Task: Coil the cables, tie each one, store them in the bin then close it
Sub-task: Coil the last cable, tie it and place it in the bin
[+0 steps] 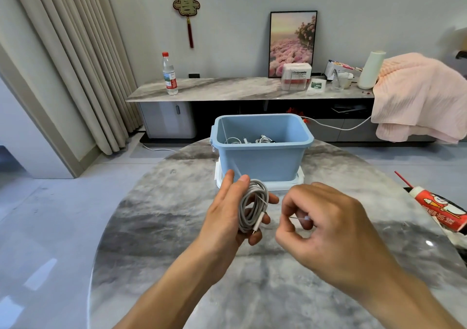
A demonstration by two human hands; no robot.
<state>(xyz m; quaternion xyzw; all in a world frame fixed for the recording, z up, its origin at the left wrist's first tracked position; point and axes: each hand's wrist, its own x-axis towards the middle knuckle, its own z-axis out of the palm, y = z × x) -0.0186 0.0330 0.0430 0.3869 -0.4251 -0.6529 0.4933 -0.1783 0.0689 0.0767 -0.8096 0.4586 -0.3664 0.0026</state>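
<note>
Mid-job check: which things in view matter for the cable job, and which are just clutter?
Job: coiled white cable in left hand; thin tie pinched by right hand; blue bin with cables inside; white lid under it.
Clutter: water bottle, red cup, pink blanket, framed picture.

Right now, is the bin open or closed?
Open. The bin has no lid on; coiled cables show inside, and the white lid lies under it.
</note>
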